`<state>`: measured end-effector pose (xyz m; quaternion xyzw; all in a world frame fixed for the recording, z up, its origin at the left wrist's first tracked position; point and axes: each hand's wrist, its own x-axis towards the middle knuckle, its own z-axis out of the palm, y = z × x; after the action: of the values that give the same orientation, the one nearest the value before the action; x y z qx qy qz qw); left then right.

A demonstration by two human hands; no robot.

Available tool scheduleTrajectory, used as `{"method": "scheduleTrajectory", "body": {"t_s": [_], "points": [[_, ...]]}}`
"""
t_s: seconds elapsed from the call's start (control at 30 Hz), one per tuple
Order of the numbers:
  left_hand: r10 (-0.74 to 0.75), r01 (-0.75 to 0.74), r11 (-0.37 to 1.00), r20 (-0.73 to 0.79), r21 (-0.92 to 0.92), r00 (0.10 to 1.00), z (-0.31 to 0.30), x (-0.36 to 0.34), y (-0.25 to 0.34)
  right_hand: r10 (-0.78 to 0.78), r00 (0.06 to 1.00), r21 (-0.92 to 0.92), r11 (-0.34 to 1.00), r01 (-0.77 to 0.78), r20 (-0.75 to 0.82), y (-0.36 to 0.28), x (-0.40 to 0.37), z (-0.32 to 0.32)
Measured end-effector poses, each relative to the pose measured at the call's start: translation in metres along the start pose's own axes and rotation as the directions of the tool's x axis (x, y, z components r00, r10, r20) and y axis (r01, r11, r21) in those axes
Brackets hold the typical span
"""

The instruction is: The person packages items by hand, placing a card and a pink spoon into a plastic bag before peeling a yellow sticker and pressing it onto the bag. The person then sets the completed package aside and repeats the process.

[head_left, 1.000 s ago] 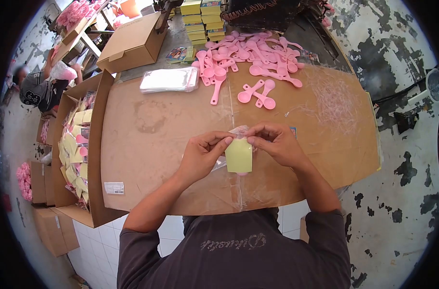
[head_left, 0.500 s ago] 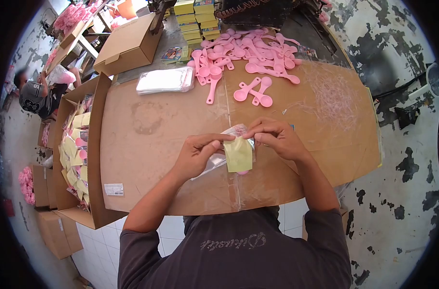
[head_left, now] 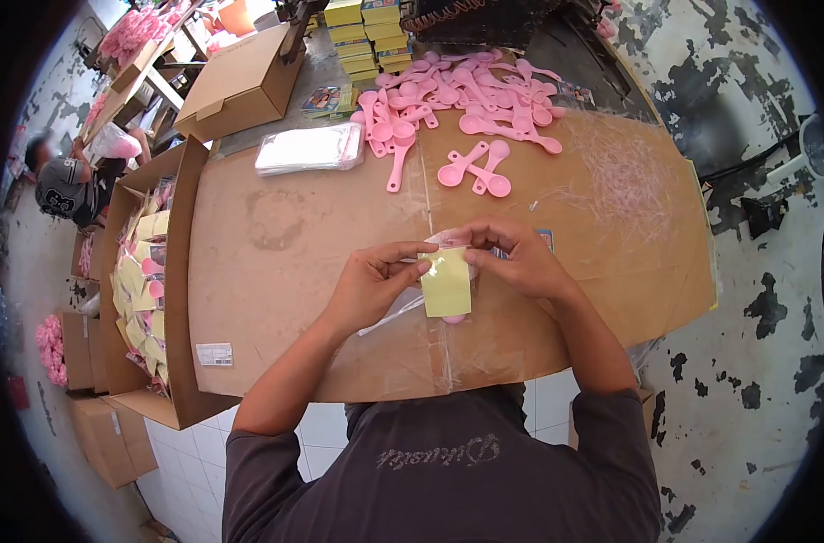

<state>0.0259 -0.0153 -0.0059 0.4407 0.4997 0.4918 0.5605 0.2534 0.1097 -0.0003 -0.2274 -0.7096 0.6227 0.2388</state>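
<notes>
Between my hands is a small clear plastic bag with a yellow card point(head_left: 446, 288) in it. The rounded end of a pink measuring spoon point(head_left: 454, 319) shows below the card. My left hand point(head_left: 376, 282) pinches the bag's upper left corner between thumb and fingers. On the opposite side, my right hand point(head_left: 513, 258) is closed on the upper right edge, its fingers curled behind. More clear plastic point(head_left: 392, 319) lies under the bag by my left hand. A small printed card point(head_left: 545, 239) shows partly behind my right hand.
Pink spoons point(head_left: 466, 90) are heaped at the table's back, with yellow card stacks point(head_left: 353, 45) behind. A pile of clear bags point(head_left: 310, 147) lies back left. An open carton point(head_left: 195, 271) of filled packs stands left. Plastic strips point(head_left: 620, 172) lie right. Another person point(head_left: 64, 181) sits far left.
The bag and card have shifted slightly up and left. My left thumb has moved up onto the card's corner, and my right thumb now presses its upper right edge.
</notes>
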Motion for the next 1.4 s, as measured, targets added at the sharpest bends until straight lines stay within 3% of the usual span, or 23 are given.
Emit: {"method": "scheduleTrajectory", "body": {"t_s": [0.1,0.2,0.3,0.4,0.5,0.57,0.6,0.63,0.67,0.73,0.83,0.87,0.9,1.0,1.07,1.17,1.3,1.4], "points": [[0.011,-0.010,0.999,-0.024,0.040,1.000,-0.002,-0.002,0.005,0.005,0.992,-0.100,0.995,0.008,0.125,-0.023,-0.005,0.003],[0.120,-0.122,0.992,-0.044,-0.034,0.992,0.001,-0.003,0.012,0.091,0.987,-0.068,0.994,-0.083,0.130,-0.015,-0.006,0.003],[0.159,-0.160,0.987,-0.068,-0.020,0.985,0.009,-0.008,0.022,0.038,0.988,0.054,0.997,-0.047,0.153,-0.027,-0.008,0.005],[-0.067,0.062,0.992,0.051,0.106,0.996,-0.013,-0.021,0.028,-0.002,0.991,0.123,0.992,-0.015,0.135,-0.028,-0.013,0.003],[-0.022,0.026,0.998,-0.064,0.054,0.998,-0.043,-0.044,0.032,-0.047,0.999,-0.411,0.911,0.044,0.003,-0.045,-0.022,-0.021],[0.140,-0.133,0.990,-0.228,0.049,0.963,-0.084,-0.070,0.025,-0.060,0.994,-0.594,0.804,-0.003,-0.087,-0.043,-0.032,-0.038],[0.316,-0.383,0.916,-0.380,-0.115,0.869,-0.106,-0.082,0.005,-0.075,0.989,-0.675,0.737,-0.032,-0.129,-0.042,-0.037,-0.046],[0.417,-0.559,0.688,-0.379,-0.462,0.826,-0.126,-0.094,0.001,-0.104,0.983,-0.693,0.720,-0.031,-0.152,-0.038,-0.041,-0.053],[0.513,-0.581,0.336,-0.374,-0.741,0.773,-0.146,-0.106,-0.004,-0.133,0.976,-0.710,0.704,-0.029,-0.172,-0.031,-0.046,-0.058],[0.389,-0.652,0.369,-0.527,-0.663,0.756,-0.115,-0.104,0.041,-0.151,0.971,-0.748,0.662,-0.040,-0.186,-0.024,-0.052,-0.062],[0.278,-0.409,0.825,-0.349,-0.391,0.895,-0.101,-0.075,0.023,-0.121,0.977,-0.814,0.576,-0.073,-0.174,-0.021,-0.056,-0.063],[0.236,-0.269,0.958,-0.255,-0.103,0.938,-0.088,-0.062,0.024,-0.112,0.979,-0.834,0.546,-0.084,-0.172,-0.019,-0.055,-0.063],[0.121,-0.085,0.984,-0.232,0.158,0.965,-0.064,-0.049,0.036,-0.103,0.980,-0.852,0.515,-0.095,-0.171,-0.018,-0.055,-0.063],[0.260,-0.169,0.741,-0.046,0.650,0.965,-0.026,-0.012,0.027,-0.137,0.974,-0.853,0.515,-0.084,-0.179,-0.013,-0.052,-0.064],[0.333,-0.201,0.533,0.014,0.822,0.943,-0.010,0.005,0.017,-0.106,0.968,-0.818,0.560,-0.129,-0.226,-0.016,-0.051,-0.064],[0.307,-0.170,0.498,0.010,0.850,0.952,-0.011,0.023,-0.001,-0.014,0.960,-0.708,0.677,-0.198,-0.281,-0.020,-0.054,-0.068],[0.236,-0.102,0.663,-0.077,0.742,0.969,-0.015,0.022,-0.002,0.033,0.947,-0.649,0.720,-0.244,-0.319,-0.031,-0.054,-0.067],[0.305,-0.156,0.687,-0.086,0.710,0.949,-0.015,0.016,0.003,-0.419,0.902,-0.876,0.468,0.119,-0.102,-0.024,-0.043,-0.073]]}}
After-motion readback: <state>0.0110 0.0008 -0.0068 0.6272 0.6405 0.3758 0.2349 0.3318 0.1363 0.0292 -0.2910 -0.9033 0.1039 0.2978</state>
